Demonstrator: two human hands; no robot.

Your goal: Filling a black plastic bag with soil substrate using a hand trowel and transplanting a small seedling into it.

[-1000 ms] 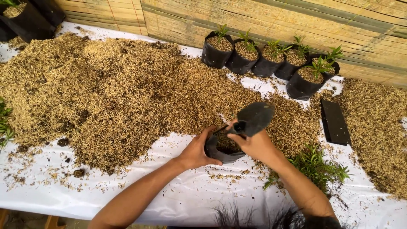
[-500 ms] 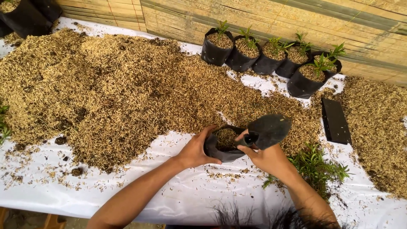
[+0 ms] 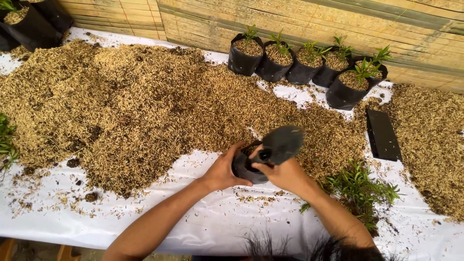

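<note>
A small black grow bag [image 3: 243, 170] stands on the white sheet [image 3: 145, 212] at the edge of a wide heap of rice husk mix [image 3: 130, 106]. My left hand [image 3: 223, 169] grips the bag's left side. My right hand [image 3: 285, 174] holds a dark trowel [image 3: 280, 144] by its handle, with the blade lifted above and to the right of the bag's mouth. The blade is blurred. What is inside the bag is mostly hidden by my hands.
Several filled black bags with green seedlings [image 3: 309, 67] line the back by a bamboo wall. A stack of flat black bags [image 3: 383, 135] lies at the right. Loose seedlings [image 3: 360, 188] lie beside my right arm. More black bags [image 3: 29, 24] stand at the far left.
The trowel blade has swung slightly between frames above the bag. Both hands stay at the bag and the view has shifted a little.
</note>
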